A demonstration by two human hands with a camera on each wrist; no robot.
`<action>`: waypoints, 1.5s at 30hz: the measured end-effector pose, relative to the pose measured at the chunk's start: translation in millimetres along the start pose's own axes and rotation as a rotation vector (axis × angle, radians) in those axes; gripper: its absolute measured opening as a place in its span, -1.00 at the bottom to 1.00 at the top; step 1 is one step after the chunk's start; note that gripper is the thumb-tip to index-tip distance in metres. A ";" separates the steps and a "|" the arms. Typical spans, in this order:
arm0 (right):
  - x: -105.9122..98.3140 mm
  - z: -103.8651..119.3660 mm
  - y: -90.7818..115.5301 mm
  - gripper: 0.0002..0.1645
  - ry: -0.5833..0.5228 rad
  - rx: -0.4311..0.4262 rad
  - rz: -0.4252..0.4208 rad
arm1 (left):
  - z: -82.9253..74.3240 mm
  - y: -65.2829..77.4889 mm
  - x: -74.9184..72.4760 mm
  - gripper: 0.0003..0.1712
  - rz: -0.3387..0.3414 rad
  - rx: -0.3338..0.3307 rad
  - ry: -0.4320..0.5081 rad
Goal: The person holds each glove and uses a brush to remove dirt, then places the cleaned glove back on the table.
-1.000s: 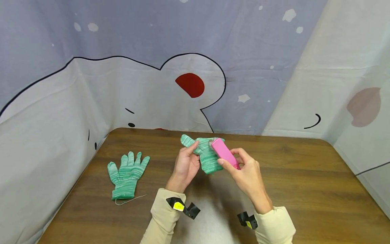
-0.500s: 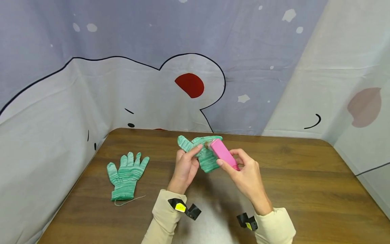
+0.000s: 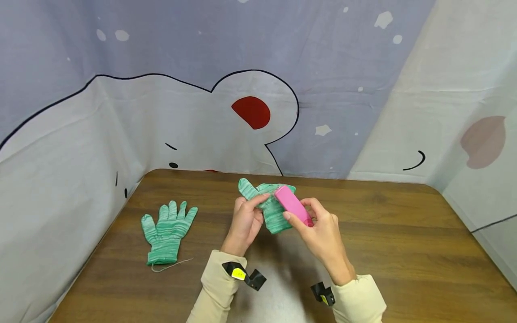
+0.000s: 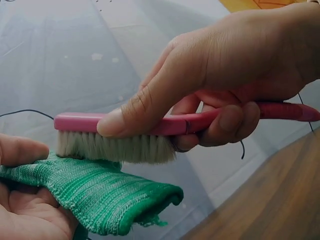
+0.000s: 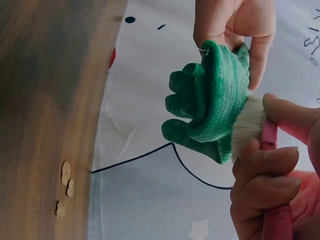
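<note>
A green striped knit glove (image 3: 276,220) is held above the table, pinched by my left hand (image 3: 243,226) with the thumb on top and the fingers beneath. My right hand (image 3: 325,235) grips a pink brush (image 3: 294,206), thumb along its back and fingers curled round the handle. In the left wrist view the pale bristles (image 4: 115,147) face down and touch the glove near my left thumb. From the right wrist view, the glove's cuff and several drooping fingers (image 5: 180,105) show. A matching glove (image 3: 167,233) lies flat on the table at the left.
The wooden table (image 3: 404,229) stretches to both sides, its far edge close behind the held glove. A loose thread (image 3: 173,264) trails from the lying glove's cuff. Behind hangs a printed fabric backdrop (image 3: 335,89). Several small tan spots (image 5: 66,172) show on the wood in the right wrist view.
My right hand and the brush have shifted slightly left over the glove. The held glove has wobbled a little in my left hand. The lying glove has stayed put.
</note>
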State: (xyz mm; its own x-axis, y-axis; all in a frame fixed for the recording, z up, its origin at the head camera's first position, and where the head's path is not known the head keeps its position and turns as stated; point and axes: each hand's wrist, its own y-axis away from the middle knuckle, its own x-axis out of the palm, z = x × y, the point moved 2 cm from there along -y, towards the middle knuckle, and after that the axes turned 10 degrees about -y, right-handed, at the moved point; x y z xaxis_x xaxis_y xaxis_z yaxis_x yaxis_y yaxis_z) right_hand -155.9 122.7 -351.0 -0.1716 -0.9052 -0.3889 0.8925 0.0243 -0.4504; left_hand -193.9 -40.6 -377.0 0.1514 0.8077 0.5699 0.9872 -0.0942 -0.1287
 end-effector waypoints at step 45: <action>-0.1 3.5 0.9 -0.58 -0.063 0.066 0.018 | -6.0 1.1 4.8 -0.78 0.009 -0.076 0.014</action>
State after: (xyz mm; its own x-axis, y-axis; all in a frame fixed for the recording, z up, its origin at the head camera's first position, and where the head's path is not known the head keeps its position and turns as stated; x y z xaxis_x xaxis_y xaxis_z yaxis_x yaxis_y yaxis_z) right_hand -153.6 121.3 -348.5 -0.1306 -0.9299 -0.3438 0.9211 0.0144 -0.3891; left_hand -191.8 -40.3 -369.5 0.1601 0.7982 0.5808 0.9867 -0.1454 -0.0722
